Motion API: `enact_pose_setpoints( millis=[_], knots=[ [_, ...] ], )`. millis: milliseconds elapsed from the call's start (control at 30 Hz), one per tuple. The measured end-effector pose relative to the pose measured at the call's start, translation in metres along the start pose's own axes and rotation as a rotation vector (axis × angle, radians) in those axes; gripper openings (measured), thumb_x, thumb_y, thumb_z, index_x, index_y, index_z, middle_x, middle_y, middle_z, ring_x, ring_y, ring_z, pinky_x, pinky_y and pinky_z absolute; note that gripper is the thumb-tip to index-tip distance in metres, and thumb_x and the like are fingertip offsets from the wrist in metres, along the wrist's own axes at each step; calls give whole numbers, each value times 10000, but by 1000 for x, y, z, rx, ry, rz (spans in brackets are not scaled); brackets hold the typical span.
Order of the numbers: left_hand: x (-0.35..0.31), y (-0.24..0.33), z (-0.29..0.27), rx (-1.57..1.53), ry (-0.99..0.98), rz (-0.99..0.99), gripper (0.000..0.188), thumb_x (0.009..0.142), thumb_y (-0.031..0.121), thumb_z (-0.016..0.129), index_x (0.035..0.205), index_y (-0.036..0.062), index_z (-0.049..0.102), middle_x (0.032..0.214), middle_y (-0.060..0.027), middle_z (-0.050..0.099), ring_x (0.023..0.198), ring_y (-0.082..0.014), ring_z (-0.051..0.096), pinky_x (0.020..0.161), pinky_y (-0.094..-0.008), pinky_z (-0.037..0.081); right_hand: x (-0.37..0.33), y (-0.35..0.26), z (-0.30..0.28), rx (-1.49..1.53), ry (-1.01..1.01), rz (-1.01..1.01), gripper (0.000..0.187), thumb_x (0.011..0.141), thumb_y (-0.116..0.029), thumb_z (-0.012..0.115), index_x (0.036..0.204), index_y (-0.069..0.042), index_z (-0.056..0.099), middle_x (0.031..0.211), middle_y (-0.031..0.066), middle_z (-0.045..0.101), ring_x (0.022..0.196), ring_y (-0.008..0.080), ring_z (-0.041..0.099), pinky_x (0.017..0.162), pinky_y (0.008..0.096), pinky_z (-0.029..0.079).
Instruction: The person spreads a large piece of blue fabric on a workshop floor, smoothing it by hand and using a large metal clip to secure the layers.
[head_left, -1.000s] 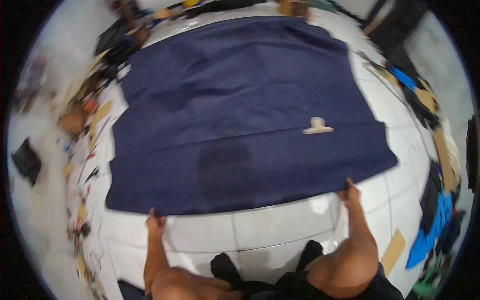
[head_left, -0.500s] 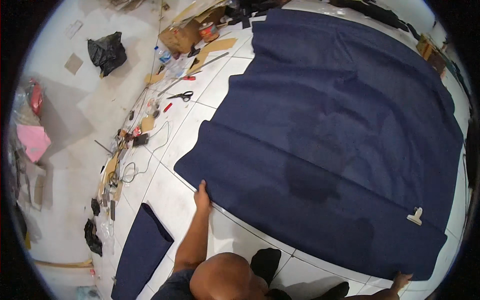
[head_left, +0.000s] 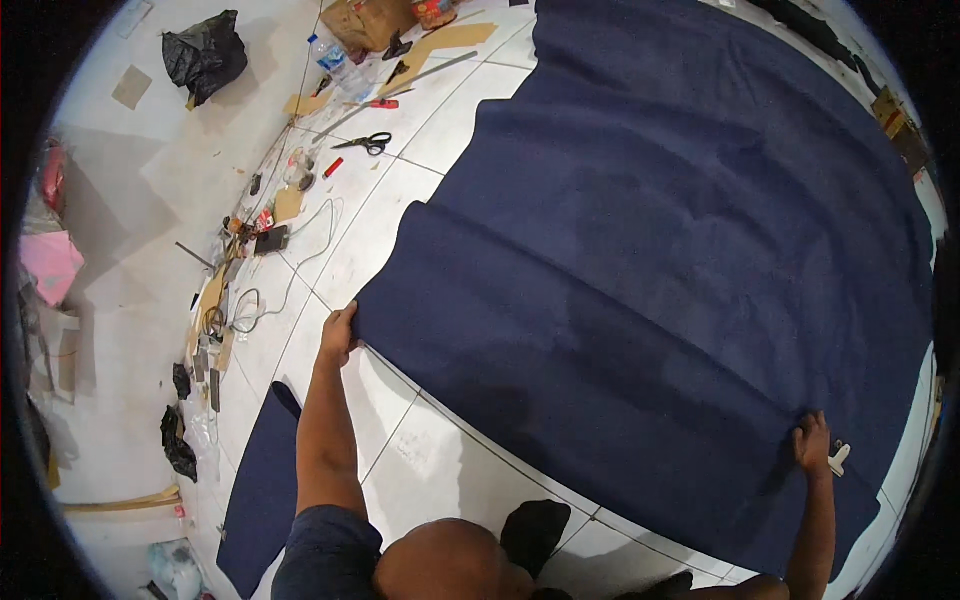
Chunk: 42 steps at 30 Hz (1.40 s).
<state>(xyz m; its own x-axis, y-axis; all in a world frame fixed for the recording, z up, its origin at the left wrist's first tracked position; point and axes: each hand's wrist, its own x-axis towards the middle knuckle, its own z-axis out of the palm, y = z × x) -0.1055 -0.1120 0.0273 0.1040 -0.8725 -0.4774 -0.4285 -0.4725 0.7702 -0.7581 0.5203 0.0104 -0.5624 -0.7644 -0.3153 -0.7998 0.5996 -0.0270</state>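
Note:
A large sheet of dark navy fabric [head_left: 620, 330] lies spread over the floor, with soft ripples and a long fold across its nearer part. At its left corner, my left hand [head_left: 341, 336] grips the edge between thumb and fingers. My right hand [head_left: 813, 443] is on the fabric at the right, fingers curled against the end of the fold. Right beside it, a pale metal bulldog clip [head_left: 840, 459] sits on the cloth. What lies under my right fingers is hidden.
A smaller folded navy piece [head_left: 258, 490] lies left of my left arm. Along the wall are scissors [head_left: 373, 143], a red cutter [head_left: 333, 168], a water bottle [head_left: 338, 65], a phone [head_left: 271, 240], cables and scraps. White tiles [head_left: 400, 440] show around the fabric.
My left hand has moved up and left to the fabric's corner. My right hand has left the near edge and moved up beside the clip. The view has shifted slightly.

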Motion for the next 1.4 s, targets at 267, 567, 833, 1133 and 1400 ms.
enact_pose_setpoints(
  millis=[267,567,833,1133,1400],
  knots=[
    [7,-17,-5,-62,-85,-21,390,888,363,583,976,-15,540,747,-82,570,513,-151,542,418,-245,429,-7,66,27,261,-190,-58,337,788,-205,545,979,67,596,1277,247,393,1226,400,392,1031,440,334],
    [12,-80,-20,434,434,309,408,828,339,638,859,-63,575,798,-173,632,725,-276,607,685,-373,480,-26,-14,-23,376,-187,128,341,852,-160,515,1130,35,552,1335,223,385,1304,388,324,1059,453,304],
    [5,-23,7,479,720,293,652,774,379,688,1186,-78,471,1183,-303,506,1083,-406,520,930,-433,419,-126,-85,-4,234,293,208,443,864,-163,560,1261,6,458,1358,247,372,1270,408,348,1061,513,250],
    [-279,-78,188,1022,-339,986,751,790,450,620,1380,51,379,1447,-292,230,1352,-471,169,1063,-628,78,-217,-171,47,230,45,250,683,857,-502,514,1379,-80,390,1469,246,218,1371,433,148,1079,607,38],
    [-276,-92,193,1173,-149,1045,701,865,327,537,1434,25,260,1491,-243,174,1386,-415,120,1109,-550,53,-282,-37,87,280,306,1164,723,871,-619,423,1442,-194,299,1498,231,167,1389,422,108,1082,610,70]
  ],
)
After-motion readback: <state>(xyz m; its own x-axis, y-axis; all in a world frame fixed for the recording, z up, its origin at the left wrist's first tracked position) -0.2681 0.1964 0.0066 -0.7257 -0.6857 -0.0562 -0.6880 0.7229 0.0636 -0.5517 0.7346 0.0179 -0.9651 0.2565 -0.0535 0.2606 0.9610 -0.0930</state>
